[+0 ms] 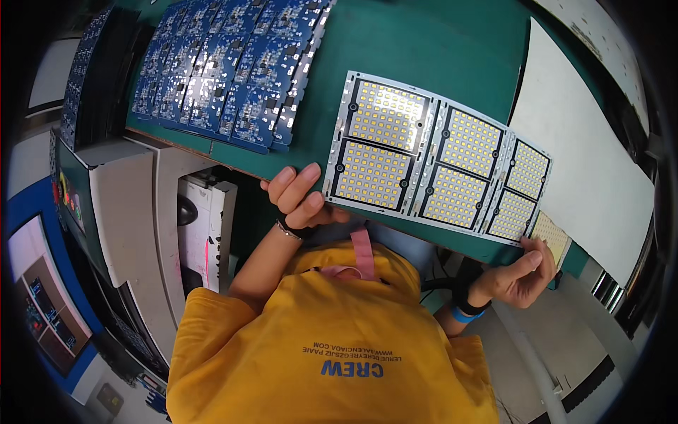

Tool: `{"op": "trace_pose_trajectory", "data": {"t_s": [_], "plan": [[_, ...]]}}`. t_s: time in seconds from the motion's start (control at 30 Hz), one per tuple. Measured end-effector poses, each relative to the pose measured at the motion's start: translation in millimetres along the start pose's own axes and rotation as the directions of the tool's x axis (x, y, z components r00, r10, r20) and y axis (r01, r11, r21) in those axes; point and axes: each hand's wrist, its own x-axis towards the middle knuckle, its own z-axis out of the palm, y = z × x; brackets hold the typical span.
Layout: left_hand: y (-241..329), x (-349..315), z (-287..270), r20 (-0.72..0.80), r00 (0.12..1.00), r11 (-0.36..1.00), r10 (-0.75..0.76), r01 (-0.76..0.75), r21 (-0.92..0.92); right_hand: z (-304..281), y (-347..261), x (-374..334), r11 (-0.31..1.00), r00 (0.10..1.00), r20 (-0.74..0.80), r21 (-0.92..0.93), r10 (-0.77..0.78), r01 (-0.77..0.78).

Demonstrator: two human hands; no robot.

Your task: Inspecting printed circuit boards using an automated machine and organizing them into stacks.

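Observation:
A white LED board (431, 145), set with six blocks of small yellow LEDs, lies at a slant over the near edge of the green table. My left hand (300, 198) is at its lower left corner, with the index finger and thumb closed around the edge. The other fingers of that hand are bent and rest apart, on the tabletop. At the lower right corner, my right hand (524, 272) pinches the board's edge with its fingertips, the rest of its fingers curled. Part of each grip is hidden by the fingers and the board.
Blue circuit-board panels (219, 74) stand in a pile at the back left, with another stack (85, 85) beyond. A large white sheet (579, 141) lies to the right. Part of another yellow LED board (552, 237) shows beneath it. The green table's (417, 35) near edge is close to me.

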Motion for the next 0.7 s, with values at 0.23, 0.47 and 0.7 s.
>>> {"op": "trace_pose_trajectory", "data": {"t_s": [0.23, 0.47, 0.7], "plan": [[-5, -2, -2, 0.006, 0.999, 0.999, 0.05, -0.05, -0.01, -2, -1, 0, 1.0, 1.0, 0.019, 0.005, 0.013, -0.013], [-3, -2, -2, 0.014, 1.0, 1.0, 0.024, -0.024, -0.017, 2, -5, 4, 1.0, 1.0, -0.016, -0.019, -0.008, 0.008], [-1, -2, -8, 0.073, 0.997, 1.0, 0.018, -0.018, 0.002, 2, -6, 4, 1.0, 1.0, -0.016, -0.005, -0.001, 0.001]]}}
